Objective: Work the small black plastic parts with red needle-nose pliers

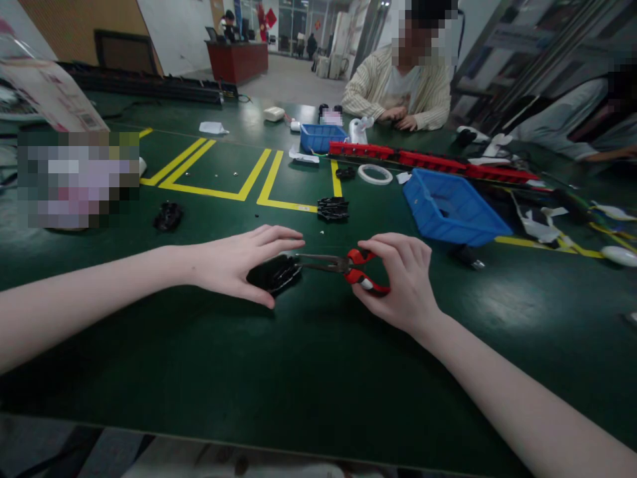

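My right hand (401,282) grips red-handled long-nose pliers (343,265), whose jaws point left and are slightly apart. Just left of the jaw tips, a black ribbed plastic part (284,275) lies on the green table (279,378). Around that part my left hand (239,265) is spread, thumb below and fingers above; whether it touches the part I cannot tell. Farther off on the table lie two similar black parts, one (333,209) behind the pliers and another (168,216) behind my left forearm.
A blue bin (450,209) stands right of centre, with a smaller blue bin (322,138) farther back. Long red strips (428,161) lie behind them. A white tape roll (375,174) sits near yellow floor-style tape lines (209,192). Across the table sits a person in a striped shirt (363,89).
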